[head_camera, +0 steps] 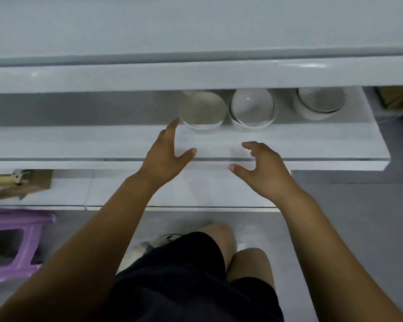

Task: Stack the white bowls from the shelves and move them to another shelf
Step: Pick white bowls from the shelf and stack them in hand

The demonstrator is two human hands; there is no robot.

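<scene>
A person in black shorts [184, 275] reaches with both arms toward a row of white bowls on the middle shelf [79, 142] of a glossy white shelving unit, seen from above. The left grip [165, 156] is spread open with straight fingers, its fingertips just beside the rim of the left bowl [203, 111]; whether they touch it cannot be told. The right grip [265, 173] hovers over the shelf's front edge, fingers loosely curled around nothing, near the middle stack of bowls [251, 110] but apart from it. A third, nested set of bowls [319, 102] stands farther right on the same shelf, partly tucked under the upper shelf [196, 75]. Below, a lower shelf [196, 189] carries a brown cardboard box [33, 184] at its left end. A purple plastic stool [14, 245] stands on the grey floor [358, 217] at the left, and another cardboard box [396, 96] shows at the far right, beyond the shelving. The picture is slightly blurred.
</scene>
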